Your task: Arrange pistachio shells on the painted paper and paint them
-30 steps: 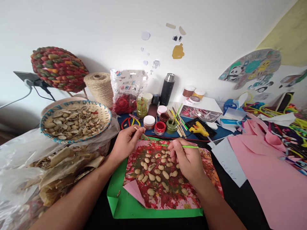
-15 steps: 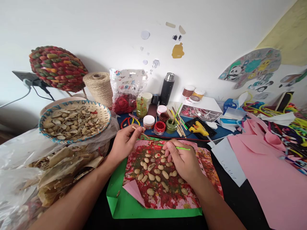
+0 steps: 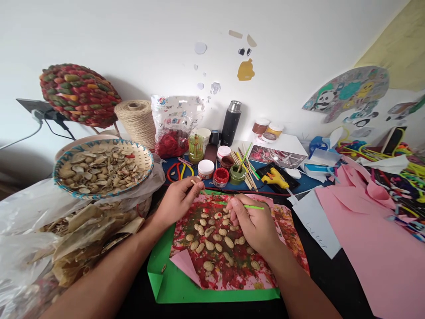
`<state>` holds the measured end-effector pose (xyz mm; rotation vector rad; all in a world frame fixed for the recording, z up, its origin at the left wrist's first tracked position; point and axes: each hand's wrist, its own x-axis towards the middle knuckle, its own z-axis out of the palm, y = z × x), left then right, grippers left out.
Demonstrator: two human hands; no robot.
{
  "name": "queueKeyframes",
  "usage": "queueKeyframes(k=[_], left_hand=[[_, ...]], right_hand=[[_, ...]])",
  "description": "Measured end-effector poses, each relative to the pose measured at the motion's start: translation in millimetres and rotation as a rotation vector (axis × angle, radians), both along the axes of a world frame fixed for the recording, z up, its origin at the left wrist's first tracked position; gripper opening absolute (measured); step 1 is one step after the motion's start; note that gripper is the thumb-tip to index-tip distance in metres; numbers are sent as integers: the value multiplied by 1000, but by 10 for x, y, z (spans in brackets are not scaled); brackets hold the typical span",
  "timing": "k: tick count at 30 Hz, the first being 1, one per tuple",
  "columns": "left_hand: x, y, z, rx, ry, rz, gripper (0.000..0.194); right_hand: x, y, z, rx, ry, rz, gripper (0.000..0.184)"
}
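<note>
My left hand (image 3: pixel 181 199) is closed on a thin wooden stick (image 3: pixel 205 193), which points down toward the top of the paint-stained pink paper (image 3: pixel 245 277). In my right hand (image 3: pixel 255 223) a green paintbrush (image 3: pixel 254 207) is pinched, its tip lying leftward near red-painted spots by the stick's end. Several peanuts (image 3: pixel 229 242) in their shells are spread over the paper below both hands, a few with red paint on them. Beneath the paper lies a green sheet (image 3: pixel 179 292). Open jars of red paint (image 3: pixel 221 177) and green paint (image 3: pixel 237 176) stand just beyond the hands.
At left, a basket (image 3: pixel 59 181) holds peanut shells beside a twine spool (image 3: pixel 136 122) and plastic bag (image 3: pixel 26 235). Behind are a black flask (image 3: pixel 231 124) and scissors (image 3: pixel 179 171). A yellow glue gun (image 3: pixel 276 178) and pink sheets (image 3: pixel 358 239) lie at right.
My left hand has shifted a little right and down with the stick, closer to the brush tip. My right hand stays almost in place.
</note>
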<state>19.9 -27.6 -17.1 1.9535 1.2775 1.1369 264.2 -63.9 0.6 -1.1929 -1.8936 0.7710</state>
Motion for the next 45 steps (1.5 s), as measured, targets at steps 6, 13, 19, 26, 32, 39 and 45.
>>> queueKeyframes(k=[6,13,19,26,32,39,45], left_hand=[[15,-3,13,3,4,-5,40],[29,-6,16,-6,38,-13,39],[7,-10,6,-12,-45,25,44],[7,15,-15,1,3,34,42],[-1,28,-38,1,32,43,43],[-4,24,-33,-6,30,44,43],[0,32,-37,-26,26,30,43]], right_hand=[[17,3,11,28,26,-46,53],[19,7,22,46,44,-62,53],[8,7,35,19,22,-53,54],[19,2,-5,-12,85,-55,52],[-27,-10,-8,-22,88,4,47],[2,14,-29,7,-19,-43,48],[-39,-10,-17,27,-4,57,44]])
